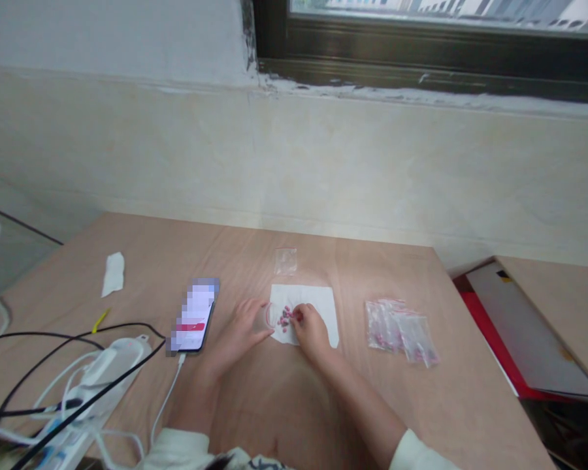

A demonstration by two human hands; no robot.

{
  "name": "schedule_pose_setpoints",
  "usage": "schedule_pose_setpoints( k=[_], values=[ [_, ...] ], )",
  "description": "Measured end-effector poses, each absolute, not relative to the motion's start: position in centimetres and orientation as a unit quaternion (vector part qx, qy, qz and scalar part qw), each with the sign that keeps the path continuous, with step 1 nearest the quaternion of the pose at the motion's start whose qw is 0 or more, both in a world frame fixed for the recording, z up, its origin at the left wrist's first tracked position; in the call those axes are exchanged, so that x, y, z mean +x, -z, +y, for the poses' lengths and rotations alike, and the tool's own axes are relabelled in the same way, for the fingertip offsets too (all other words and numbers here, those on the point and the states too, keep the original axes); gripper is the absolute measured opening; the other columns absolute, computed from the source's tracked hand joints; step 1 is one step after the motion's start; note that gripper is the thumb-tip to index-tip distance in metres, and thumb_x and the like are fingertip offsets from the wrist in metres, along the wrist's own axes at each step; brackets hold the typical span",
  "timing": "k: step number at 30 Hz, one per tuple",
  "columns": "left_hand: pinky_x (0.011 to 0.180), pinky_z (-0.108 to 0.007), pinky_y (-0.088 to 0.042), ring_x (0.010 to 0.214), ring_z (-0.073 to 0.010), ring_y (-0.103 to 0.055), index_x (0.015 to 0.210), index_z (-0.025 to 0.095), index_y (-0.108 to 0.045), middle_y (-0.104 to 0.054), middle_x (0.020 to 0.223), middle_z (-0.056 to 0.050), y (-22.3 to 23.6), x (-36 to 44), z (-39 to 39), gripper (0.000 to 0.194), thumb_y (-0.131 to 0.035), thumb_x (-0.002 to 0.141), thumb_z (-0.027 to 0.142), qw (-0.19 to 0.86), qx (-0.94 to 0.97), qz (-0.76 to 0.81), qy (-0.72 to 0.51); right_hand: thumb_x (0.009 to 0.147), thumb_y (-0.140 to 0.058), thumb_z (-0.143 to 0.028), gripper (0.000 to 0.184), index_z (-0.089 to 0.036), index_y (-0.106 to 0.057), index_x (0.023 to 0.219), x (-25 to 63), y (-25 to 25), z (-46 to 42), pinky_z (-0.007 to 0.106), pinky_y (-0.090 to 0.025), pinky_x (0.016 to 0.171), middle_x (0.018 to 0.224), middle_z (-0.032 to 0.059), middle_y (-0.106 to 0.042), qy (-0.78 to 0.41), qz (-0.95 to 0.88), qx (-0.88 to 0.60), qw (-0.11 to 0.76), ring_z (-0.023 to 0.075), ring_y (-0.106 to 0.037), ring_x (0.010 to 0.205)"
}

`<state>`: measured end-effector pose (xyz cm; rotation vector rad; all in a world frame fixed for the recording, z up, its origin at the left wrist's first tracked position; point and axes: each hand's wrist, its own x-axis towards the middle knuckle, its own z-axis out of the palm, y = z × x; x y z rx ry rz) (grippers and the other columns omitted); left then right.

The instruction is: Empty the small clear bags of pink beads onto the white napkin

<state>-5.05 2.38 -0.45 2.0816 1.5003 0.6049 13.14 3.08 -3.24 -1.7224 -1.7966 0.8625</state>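
Observation:
My left hand [249, 324] holds a small clear zip bag [270, 316] between thumb and fingers, its red-edged mouth facing right. On a white sheet of paper [318, 300] lies a loose cluster of small pink and dark bead-like pieces [283, 320]. At the right side of that cluster is my right hand [311, 326], its thumb and forefinger pinched together over a small reddish piece. The fingers partly cover that piece, so its exact kind cannot be made out.
One flat clear zip bag [286, 261] lies behind the paper. Several filled bags [400, 331] overlap on the right. A phone [195, 316] on a white cable, a power strip [110, 365] with tangled cords and a white scrap [113, 274] occupy the left.

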Motion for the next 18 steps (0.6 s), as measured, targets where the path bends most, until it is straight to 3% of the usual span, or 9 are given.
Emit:
schedule_pose_setpoints(
  k=[10, 18],
  values=[
    [0.089, -0.038, -0.033, 0.101, -0.0236, -0.044, 0.102, 0.016, -0.048, -0.052, 0.103, -0.009, -0.1, -3.0, 3.0, 0.044, -0.062, 0.061, 0.026, 0.275, 0.742, 0.582, -0.185, 0.072, -0.05, -0.021, 0.009, -0.016, -0.056, 0.078, 12.4, 1.9, 3.3, 0.025, -0.039, 0.064, 0.075, 0.0039, -0.056, -0.374, -0.637, -0.587, 0.332, 0.0136, -0.05, 0.068],
    [0.089, -0.039, -0.032, 0.101, -0.0241, -0.043, 0.1, 0.018, -0.048, -0.052, 0.103, -0.008, 0.2, -3.6, 3.2, 0.041, -0.061, 0.062, 0.027, 0.265, 0.738, 0.594, -0.18, 0.071, -0.048, -0.013, 0.009, -0.018, -0.054, 0.076, 12.9, 3.6, 3.7, 0.025, -0.038, 0.067, 0.08, 0.0046, -0.053, -0.332, -0.657, -0.623, 0.264, 0.015, -0.05, 0.074]
  ],
)
